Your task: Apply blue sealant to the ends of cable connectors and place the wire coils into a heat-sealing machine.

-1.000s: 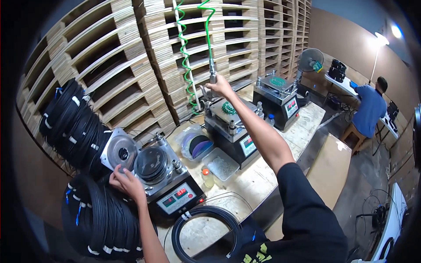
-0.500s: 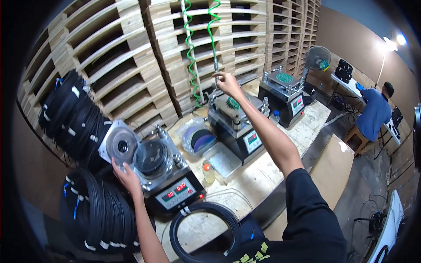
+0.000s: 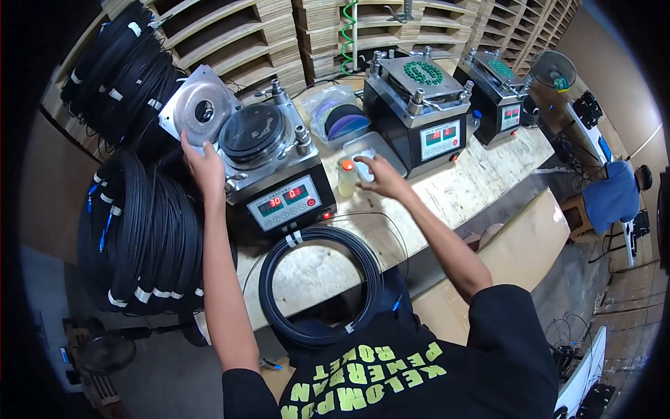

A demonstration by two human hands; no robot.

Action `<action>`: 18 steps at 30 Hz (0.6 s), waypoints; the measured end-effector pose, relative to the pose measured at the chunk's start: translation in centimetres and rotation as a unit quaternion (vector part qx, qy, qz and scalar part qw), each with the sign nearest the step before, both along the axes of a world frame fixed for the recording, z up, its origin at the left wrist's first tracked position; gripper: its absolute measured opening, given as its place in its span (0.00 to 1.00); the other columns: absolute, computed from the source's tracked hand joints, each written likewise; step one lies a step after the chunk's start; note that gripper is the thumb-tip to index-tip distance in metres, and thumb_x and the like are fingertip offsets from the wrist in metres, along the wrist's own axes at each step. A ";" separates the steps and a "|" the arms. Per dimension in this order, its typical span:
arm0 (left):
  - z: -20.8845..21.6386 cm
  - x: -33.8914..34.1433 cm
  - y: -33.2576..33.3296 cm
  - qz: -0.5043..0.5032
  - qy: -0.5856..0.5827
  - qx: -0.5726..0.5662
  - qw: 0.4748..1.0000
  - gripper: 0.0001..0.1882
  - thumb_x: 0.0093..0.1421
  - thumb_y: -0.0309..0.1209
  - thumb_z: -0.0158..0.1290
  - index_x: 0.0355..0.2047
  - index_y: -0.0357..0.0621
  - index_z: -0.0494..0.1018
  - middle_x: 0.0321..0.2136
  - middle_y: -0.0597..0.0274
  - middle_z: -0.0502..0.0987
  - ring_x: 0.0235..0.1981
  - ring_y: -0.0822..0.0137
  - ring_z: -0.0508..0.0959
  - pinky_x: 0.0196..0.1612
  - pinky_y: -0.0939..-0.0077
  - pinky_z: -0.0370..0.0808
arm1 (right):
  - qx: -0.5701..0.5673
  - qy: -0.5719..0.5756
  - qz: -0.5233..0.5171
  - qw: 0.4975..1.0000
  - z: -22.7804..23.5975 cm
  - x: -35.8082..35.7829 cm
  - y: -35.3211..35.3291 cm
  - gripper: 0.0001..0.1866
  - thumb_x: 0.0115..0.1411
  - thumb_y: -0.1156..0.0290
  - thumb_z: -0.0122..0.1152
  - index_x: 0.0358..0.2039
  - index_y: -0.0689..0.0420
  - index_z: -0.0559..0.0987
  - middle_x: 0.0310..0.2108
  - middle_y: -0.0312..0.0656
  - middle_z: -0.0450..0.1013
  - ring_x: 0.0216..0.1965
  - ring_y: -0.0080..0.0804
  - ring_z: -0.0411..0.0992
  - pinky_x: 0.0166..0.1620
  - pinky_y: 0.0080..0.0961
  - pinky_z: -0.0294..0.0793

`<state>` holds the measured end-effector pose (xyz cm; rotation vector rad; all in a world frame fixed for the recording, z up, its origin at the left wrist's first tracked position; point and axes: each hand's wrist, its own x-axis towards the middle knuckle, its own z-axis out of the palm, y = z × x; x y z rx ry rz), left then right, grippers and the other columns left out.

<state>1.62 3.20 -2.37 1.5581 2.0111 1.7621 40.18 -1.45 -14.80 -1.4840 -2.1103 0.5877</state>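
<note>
My left hand (image 3: pixel 203 166) grips the lower edge of a square metal plate (image 3: pixel 183 110) with a round centre hole, held tilted beside the nearest polishing machine (image 3: pixel 305 183). On that machine sits a round dark polishing disc (image 3: pixel 252 128), uncovered. My right hand (image 3: pixel 380 177) hovers just right of a small clear bottle (image 3: pixel 347 183) with an orange cap. Its thumb and fingers are apart, and nothing shows between them. A shallow translucent tray (image 3: pixel 392 158) lies behind the fingers. In front of the machine rests a coil of black cable (image 3: pixel 267 285), jutting over the table edge.
Two more polishing machines (image 3: pixel 441 143) stand to the right along the wooden table (image 3: pixel 481 174). Bagged coloured discs (image 3: pixel 342 119) lie between machines. Stacks of black cable coils (image 3: pixel 143 230) crowd the left. A green coiled air hose (image 3: pixel 347 42) hangs behind. A co-worker (image 3: pixel 614 195) sits far right.
My right hand has let go of the air hose nozzle and come down beside the orange-capped bottle. My left hand still holds the metal plate. The view has tilted downward.
</note>
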 end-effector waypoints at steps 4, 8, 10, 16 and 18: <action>-0.1 -0.9 -0.8 0.007 0.009 0.000 1.000 0.32 0.65 0.30 0.51 0.68 0.44 0.56 0.58 0.34 0.67 0.59 0.40 0.68 0.63 0.55 0.62 | 0.036 0.017 -0.064 0.997 -1.6 -2.8 -1.2 0.41 0.45 0.57 0.79 0.60 0.45 0.73 0.49 0.55 0.65 0.51 0.57 0.66 0.54 0.45 0.68; -0.5 -1.7 -0.4 -0.004 0.009 0.042 0.999 0.31 0.66 0.34 0.51 0.68 0.45 0.57 0.58 0.35 0.68 0.59 0.40 0.68 0.63 0.54 0.63 | 0.072 0.045 -0.075 0.994 -0.7 -3.5 0.5 0.36 0.46 0.60 0.78 0.54 0.51 0.73 0.46 0.49 0.69 0.50 0.43 0.69 0.55 0.37 0.70; -0.3 -0.2 -0.4 -0.003 -0.010 0.037 0.999 0.30 0.67 0.34 0.50 0.68 0.47 0.56 0.58 0.35 0.68 0.59 0.40 0.68 0.62 0.54 0.63 | 0.100 0.151 -0.035 0.983 1.0 -2.4 2.5 0.35 0.48 0.62 0.77 0.55 0.53 0.70 0.46 0.46 0.70 0.48 0.38 0.70 0.53 0.33 0.71; 0.2 0.3 -1.0 0.006 -0.025 0.051 0.998 0.31 0.66 0.27 0.49 0.68 0.45 0.54 0.58 0.36 0.67 0.60 0.40 0.67 0.63 0.54 0.62 | -0.007 0.244 0.108 0.964 14.8 -4.9 6.7 0.33 0.59 0.66 0.71 0.60 0.58 0.65 0.44 0.42 0.74 0.45 0.26 0.73 0.48 0.24 0.73; 0.2 0.2 -1.2 0.007 -0.037 0.046 0.998 0.31 0.67 0.27 0.49 0.69 0.44 0.54 0.59 0.36 0.66 0.60 0.40 0.66 0.64 0.54 0.62 | 0.006 0.103 0.134 0.986 20.4 -7.2 6.2 0.32 0.56 0.61 0.73 0.58 0.59 0.71 0.46 0.48 0.76 0.47 0.34 0.75 0.48 0.32 0.75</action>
